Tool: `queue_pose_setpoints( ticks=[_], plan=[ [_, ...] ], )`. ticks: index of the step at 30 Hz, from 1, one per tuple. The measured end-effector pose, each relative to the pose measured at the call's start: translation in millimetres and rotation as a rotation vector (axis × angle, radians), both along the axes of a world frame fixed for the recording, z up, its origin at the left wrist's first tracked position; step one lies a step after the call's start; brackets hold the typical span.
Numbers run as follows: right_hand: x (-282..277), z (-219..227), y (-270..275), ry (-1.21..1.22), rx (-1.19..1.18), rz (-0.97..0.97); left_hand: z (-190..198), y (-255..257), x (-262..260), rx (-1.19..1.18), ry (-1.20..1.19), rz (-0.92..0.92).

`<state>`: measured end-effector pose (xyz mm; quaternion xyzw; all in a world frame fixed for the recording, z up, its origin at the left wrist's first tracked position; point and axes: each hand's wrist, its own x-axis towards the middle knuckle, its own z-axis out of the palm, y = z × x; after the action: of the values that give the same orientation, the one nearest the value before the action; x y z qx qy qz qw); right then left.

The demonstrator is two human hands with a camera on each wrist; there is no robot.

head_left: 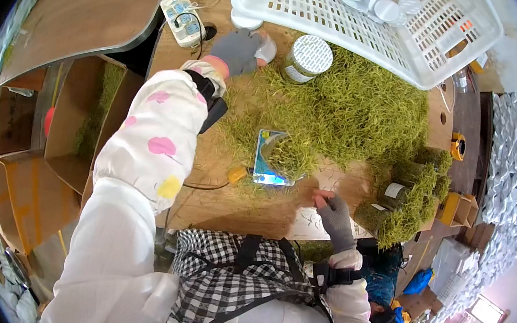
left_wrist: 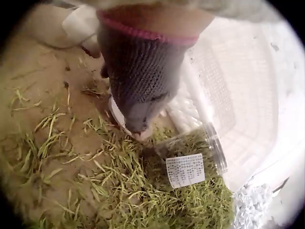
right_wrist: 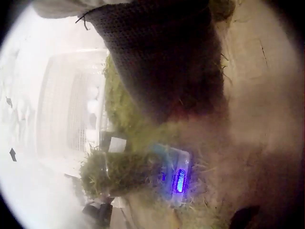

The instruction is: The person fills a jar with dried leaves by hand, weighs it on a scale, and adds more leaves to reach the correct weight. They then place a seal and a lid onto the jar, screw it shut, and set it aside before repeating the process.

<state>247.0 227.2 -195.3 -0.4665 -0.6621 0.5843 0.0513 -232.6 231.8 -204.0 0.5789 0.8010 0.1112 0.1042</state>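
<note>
Lid [head_left: 264, 49] under left hand [head_left: 236, 50] (basket [head_left: 413, 58] edge close), right hand [head_left: 335, 213] on bare table [head_left: 246, 205]

bare wood strip near table edge [head_left: 252, 215] passable. green heap [head_left: 355, 109] fills centre and right. white basket [head_left: 366, 20] blocks far side. scale [head_left: 271, 160] with heaped jar mid-table; lidded jar [head_left: 308, 58] just right of left hand [head_left: 236, 52].

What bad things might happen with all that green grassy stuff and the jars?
The jar on the scale is heaped over its rim, so strands may spill and spoil the reading. The left hand holds a white lid right beside the capped jar, and might knock it. Loose strands lie at the table edge and may fall off.
</note>
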Motion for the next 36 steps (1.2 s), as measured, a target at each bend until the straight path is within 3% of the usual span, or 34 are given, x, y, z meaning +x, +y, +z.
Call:
queue_pose_setpoints(
  ticks=[5, 7, 9, 12, 14, 19, 22, 24, 26, 27, 29, 31, 33, 34, 36],
  plan=[
    [-2, 6, 2, -0.01, 0.001, -0.022, 6, 0, -5, -0.087, 0.03, -0.053],
    [-8, 9, 0, -0.045, 0.088, 0.002, 0, 1, -4, -0.024, -0.15, 0.035],
    [-14, 14, -1, -0.019, 0.111, 0.01, -7, 4, -7, 0.011, -0.197, 0.034],
    [-20, 27, -2, -0.014, 0.114, 0.018, -48, 8, -25, 0.033, -0.304, 0.062],
    [-23, 31, 1, -0.033, 0.106, 0.028, -50, 7, -30, 0.034, -0.363, 0.099],
    [-16, 27, -1, 0.002, 0.147, 0.019, -16, -2, -2, 0.077, -0.259, 0.293],
    [-12, 26, 1, 0.034, 0.132, 0.007, -17, -6, 7, 0.265, -0.14, 0.321],
    [-9, 26, -1, 0.045, 0.127, -0.006, -17, -11, 4, 0.234, -0.112, 0.35],
    [-12, 28, 6, 0.015, 0.117, -0.101, 8, -28, 10, 0.293, -0.076, 0.403],
    [-17, 34, 7, 0.024, 0.117, -0.099, -10, -35, 2, 0.541, -0.042, 0.383],
    [-32, 62, 7, 0.131, 0.248, -0.154, 13, -58, 6, 0.418, -0.154, 0.624],
    [-48, 92, 7, 0.19, 0.304, -0.114, 15, -87, 9, 0.553, -0.128, 0.589],
    [-67, 123, 2, 0.299, 0.468, -0.024, 41, -124, 35, 0.509, -0.743, 0.677],
    [-78, 138, -5, 0.283, 0.419, -0.016, 61, -137, 57, 0.529, -0.929, 0.675],
    [-109, 153, -21, 0.5, 0.316, 0.011, 105, -150, 112, 0.536, -1.214, 0.634]
  ],
)
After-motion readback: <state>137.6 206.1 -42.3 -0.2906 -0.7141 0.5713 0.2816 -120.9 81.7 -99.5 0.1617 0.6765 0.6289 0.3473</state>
